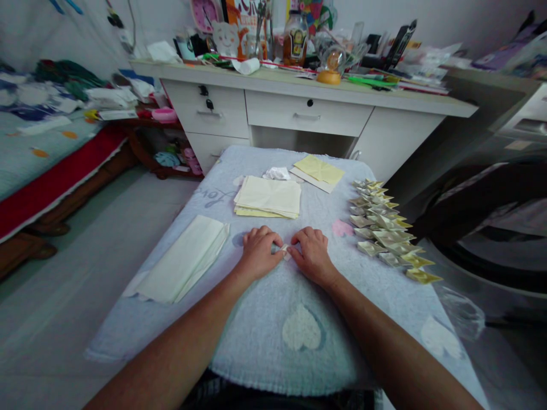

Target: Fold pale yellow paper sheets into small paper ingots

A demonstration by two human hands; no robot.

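Note:
Between my two hands, at the middle of the cloth-covered table, is a small folded piece of paper (pixel 285 249). My left hand (pixel 261 250) pinches its left side between thumb and fingers. On the other side, my right hand (pixel 311 253) grips it the same way, thumb tips close together. Much of the paper is hidden by the fingers. Beyond the hands lies a stack of cream paper sheets (pixel 269 195). A folded pale green-white bundle of paper (pixel 182 259) rests to the left. Rows of small folded paper boats (pixel 384 225) stand along the right edge.
A yellow sheet (pixel 318 168) lies over a paler one at the far side, beside a crumpled white tissue (pixel 276 173). Behind the table (pixel 265 336) is a white desk (pixel 299 94) crowded with jars and papers. A bed (pixel 51 148) stands at left; a clear plastic bag (pixel 461 313) hangs at right.

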